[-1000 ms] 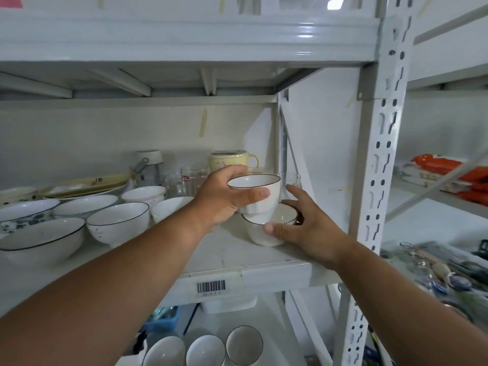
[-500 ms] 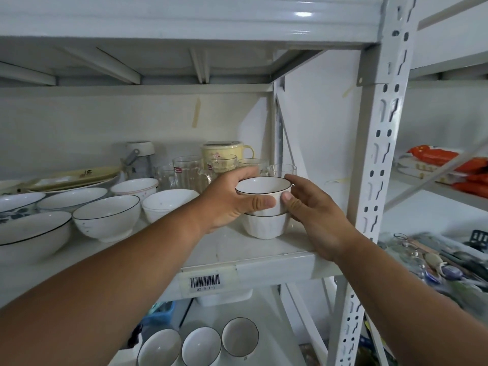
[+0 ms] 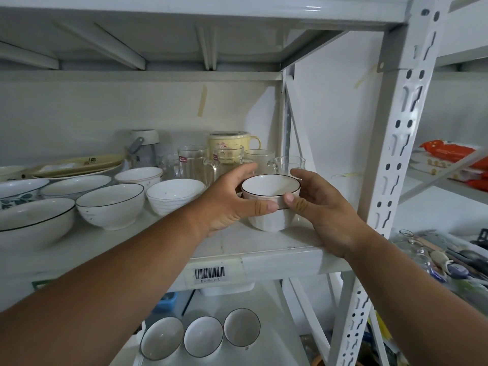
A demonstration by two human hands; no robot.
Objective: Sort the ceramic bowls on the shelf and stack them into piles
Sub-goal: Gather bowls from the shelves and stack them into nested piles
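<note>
A small white bowl with a dark rim (image 3: 269,187) sits nested in a matching white bowl (image 3: 269,221) near the right end of the shelf (image 3: 264,247). My left hand (image 3: 232,199) grips the top bowl from the left, thumb along its front. My right hand (image 3: 319,207) holds it from the right, thumb on the rim band. Loose bowls stand to the left: a ribbed white one (image 3: 174,195), a dark-rimmed one (image 3: 112,204), a large one (image 3: 34,223), and several more behind.
Glass mugs (image 3: 195,162) and a yellow lidded cup (image 3: 232,145) stand right behind the stack. A perforated shelf post (image 3: 390,165) rises just to the right. Three dark-rimmed bowls (image 3: 203,335) sit on the shelf below. Packets and utensils lie at the far right.
My left hand lowered the top bowl into the bowl on the shelf. My right hand moved from the lower bowl's side up to the top bowl's rim.
</note>
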